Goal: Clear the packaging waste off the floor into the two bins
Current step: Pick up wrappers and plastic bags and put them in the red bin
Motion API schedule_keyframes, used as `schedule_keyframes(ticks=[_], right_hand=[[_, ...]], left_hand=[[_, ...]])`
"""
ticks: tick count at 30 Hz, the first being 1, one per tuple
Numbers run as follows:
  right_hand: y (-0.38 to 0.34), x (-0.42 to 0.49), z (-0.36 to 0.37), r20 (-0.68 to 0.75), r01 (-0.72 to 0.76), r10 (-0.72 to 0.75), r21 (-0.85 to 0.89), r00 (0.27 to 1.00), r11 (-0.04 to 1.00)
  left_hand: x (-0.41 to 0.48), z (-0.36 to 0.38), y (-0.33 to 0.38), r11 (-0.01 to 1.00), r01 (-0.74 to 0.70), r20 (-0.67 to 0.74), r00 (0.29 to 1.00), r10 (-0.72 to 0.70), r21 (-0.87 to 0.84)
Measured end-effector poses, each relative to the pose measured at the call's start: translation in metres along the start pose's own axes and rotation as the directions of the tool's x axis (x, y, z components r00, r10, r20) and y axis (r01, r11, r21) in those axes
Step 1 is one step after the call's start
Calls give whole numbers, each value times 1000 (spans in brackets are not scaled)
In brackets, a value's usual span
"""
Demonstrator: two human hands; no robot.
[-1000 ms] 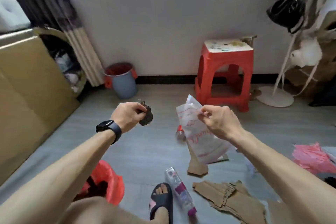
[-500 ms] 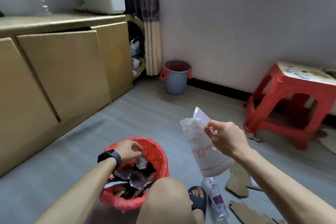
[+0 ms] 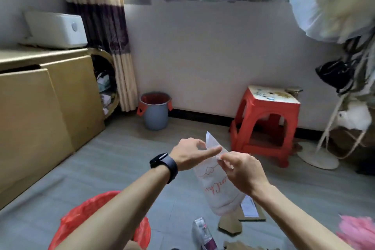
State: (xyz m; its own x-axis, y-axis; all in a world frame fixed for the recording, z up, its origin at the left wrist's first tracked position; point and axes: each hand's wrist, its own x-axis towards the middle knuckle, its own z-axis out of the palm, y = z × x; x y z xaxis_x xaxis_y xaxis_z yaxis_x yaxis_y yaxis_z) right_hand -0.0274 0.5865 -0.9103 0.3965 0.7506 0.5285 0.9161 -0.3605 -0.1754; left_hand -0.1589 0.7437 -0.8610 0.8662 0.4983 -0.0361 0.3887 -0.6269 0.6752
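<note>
So, head cam: the only view going.
Bag (image 3: 219, 189): white plastic mailer, held up above the floor between both hands.
Right hand (image 3: 241, 170): pinching the bag's top edge.
Left hand (image 3: 188, 153): index straight across the mouth, thumb on the flap, looks like a pinch.
Feel: I'd guess light, floppy, a bit slick; grab the top or just scrunch it.
Writing: red cursive, "unChu"-ish, plus a little cloud outline.
Bins: red bin (image 3: 85, 215) close at bottom left, blue bin (image 3: 155, 111) by the wall.

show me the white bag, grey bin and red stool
white bag (image 3: 221, 203): head view, on its printed lower half
grey bin (image 3: 155, 117): head view, on its front wall
red stool (image 3: 269, 108): head view, on its front seat edge
</note>
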Motion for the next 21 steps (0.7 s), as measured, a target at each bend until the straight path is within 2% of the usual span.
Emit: schedule_keyframes(ticks=[2,4,6,7,9,11,13,15,21], right_hand=[[12,-7,0,-46,74,-74,-5,996,997],[22,-16,5,-9,56,-55,83,998,995],[34,-21,11,101,-106,86,215,991,971],[41,-22,13,154,-210,172,281,973,937],[58,-23,16,244,-447,380,354,892,822],[71,-24,12,382,-663,541,410,749,627],[84,-25,9,546,-786,568,481,616,389],[92,-26,10,634,-825,537,498,556,267],[94,-19,10,503,-700,596,700,626,143]], left_hand=[[22,19,11,996,89,-14,996,-89,-19],[37,41,9,990,78,-111,990,-91,-116],[44,58,-8,987,18,-212,976,-52,-161],[45,61,-17,987,8,-208,977,-41,-159],[54,63,-36,979,-13,-109,994,-9,-204],[53,57,-43,916,-8,-51,999,-13,-401],[53,53,-42,842,-11,-46,999,-16,-539],[55,51,-42,818,-17,-41,999,-8,-575],[61,45,-58,726,30,-85,989,-121,-687]])
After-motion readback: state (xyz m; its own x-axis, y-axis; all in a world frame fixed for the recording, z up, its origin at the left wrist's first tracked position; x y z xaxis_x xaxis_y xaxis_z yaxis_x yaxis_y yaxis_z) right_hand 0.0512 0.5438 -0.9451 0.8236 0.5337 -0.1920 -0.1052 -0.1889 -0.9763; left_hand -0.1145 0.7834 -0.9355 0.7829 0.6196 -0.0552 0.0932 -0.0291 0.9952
